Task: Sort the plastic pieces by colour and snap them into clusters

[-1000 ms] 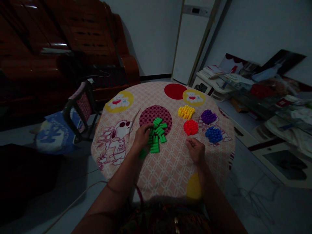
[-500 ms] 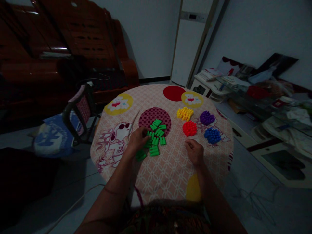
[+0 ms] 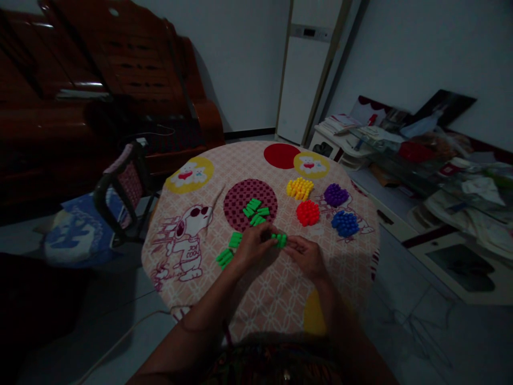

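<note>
- Right hand (image 3: 308,259): fingers bent, tips right up at the right end of the green piece (image 3: 280,240) around the middle of the table — can't tell if they're properly gripping it or just touching.
- Left hand (image 3: 253,249), just left of that: this one's got the green piece pinched between thumb and fingers.
- Loose green pieces (image 3: 224,259): some lie on the tablecloth (image 3: 272,310) to the left of the left hand, others sit farther off on the dark red checked circle (image 3: 236,200).
- Blue cluster (image 3: 345,223) over on the right, with the red cluster (image 3: 308,213) to its left.
- Purple cluster (image 3: 335,194) on the far side of the blue, then the yellow cluster (image 3: 300,188) — bumpy little heaps, all four.
- Wooden bench (image 3: 152,80) far left, tall white unit (image 3: 298,85) at the far wall.
</note>
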The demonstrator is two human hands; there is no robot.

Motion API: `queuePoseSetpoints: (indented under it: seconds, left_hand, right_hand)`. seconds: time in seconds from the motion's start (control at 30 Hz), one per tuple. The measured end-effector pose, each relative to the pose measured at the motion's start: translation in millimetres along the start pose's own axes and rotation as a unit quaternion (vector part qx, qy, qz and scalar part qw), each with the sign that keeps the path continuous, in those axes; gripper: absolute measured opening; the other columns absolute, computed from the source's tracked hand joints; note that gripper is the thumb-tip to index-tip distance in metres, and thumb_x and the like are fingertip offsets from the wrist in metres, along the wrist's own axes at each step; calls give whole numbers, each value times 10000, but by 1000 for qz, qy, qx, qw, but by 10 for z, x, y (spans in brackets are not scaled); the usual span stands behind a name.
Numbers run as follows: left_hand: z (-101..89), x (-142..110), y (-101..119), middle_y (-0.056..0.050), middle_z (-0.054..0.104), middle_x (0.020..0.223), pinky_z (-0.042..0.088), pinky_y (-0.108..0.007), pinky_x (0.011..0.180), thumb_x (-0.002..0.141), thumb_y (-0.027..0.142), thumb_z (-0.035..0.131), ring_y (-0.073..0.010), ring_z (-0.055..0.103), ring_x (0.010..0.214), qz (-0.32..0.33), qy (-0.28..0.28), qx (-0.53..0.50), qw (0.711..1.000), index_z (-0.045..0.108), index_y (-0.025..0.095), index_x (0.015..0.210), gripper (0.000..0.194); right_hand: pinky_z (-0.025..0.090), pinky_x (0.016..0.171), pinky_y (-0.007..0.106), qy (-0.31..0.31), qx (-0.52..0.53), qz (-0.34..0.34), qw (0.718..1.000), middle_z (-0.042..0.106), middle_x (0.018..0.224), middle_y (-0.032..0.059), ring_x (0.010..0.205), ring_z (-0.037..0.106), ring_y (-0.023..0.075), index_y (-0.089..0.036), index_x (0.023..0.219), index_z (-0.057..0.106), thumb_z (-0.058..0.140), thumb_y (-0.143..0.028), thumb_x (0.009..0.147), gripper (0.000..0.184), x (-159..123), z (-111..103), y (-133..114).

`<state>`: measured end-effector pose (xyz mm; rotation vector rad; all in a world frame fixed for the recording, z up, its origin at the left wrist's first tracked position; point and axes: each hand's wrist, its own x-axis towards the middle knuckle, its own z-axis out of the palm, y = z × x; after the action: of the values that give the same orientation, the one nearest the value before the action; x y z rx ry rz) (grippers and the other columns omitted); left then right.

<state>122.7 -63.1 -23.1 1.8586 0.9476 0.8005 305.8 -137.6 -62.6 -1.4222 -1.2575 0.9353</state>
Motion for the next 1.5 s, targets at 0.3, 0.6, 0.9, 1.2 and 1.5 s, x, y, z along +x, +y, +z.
queuePoseSetpoints:
  seconds: [0.3, 0.6, 0.9, 1.2, 1.5]
  left_hand:
    - [-129, 169, -184, -91, 714, 1124, 517, -346, 896, 838, 215, 632, -233, 670, 1017, -9, 65, 217, 974, 670, 187, 1124, 290]
    - [-221, 281, -277, -116, 707, 1137, 505, -354, 850, 875, 366, 639, -282, 656, 1071, -109, 61, 383, 915, 634, 189, 1215, 383]
    - [-190, 280, -276, -122, 694, 1127, 498, -361, 877, 840, 347, 643, -281, 638, 1070, -80, 81, 375, 920, 620, 178, 1204, 402]
    - [103, 229, 16, -98, 690, 1040, 508, -351, 886, 765, 207, 647, -231, 645, 956, 60, -24, 244, 968, 659, 167, 1081, 319]
    - [796, 362, 179, -99, 685, 1036, 503, -334, 853, 798, 217, 659, -231, 649, 961, 79, -91, 218, 969, 603, 164, 1080, 293]
  right_hand:
    - [434, 529, 231, 166, -71, -27, 983, 615, 668, -10, 589, 562, 132, -164, 885, 680, 674, -409, 796, 261, -9, -293, 164]
    - [427, 635, 276, 304, -294, -9, 906, 708, 725, 54, 660, 628, 186, -192, 846, 700, 596, -428, 810, 260, -33, -435, 183]
    - [340, 593, 265, 261, -360, 41, 895, 682, 673, 32, 617, 587, 171, -198, 860, 719, 623, -458, 803, 283, -131, -486, 167]
    - [392, 635, 279, 288, -267, 18, 920, 689, 695, 57, 653, 613, 188, -180, 871, 712, 409, -527, 947, 468, -149, -497, 153]
    - [388, 657, 282, 287, -255, 7, 924, 646, 636, 40, 628, 582, 175, -178, 810, 680, 322, -467, 980, 491, -152, -504, 119]
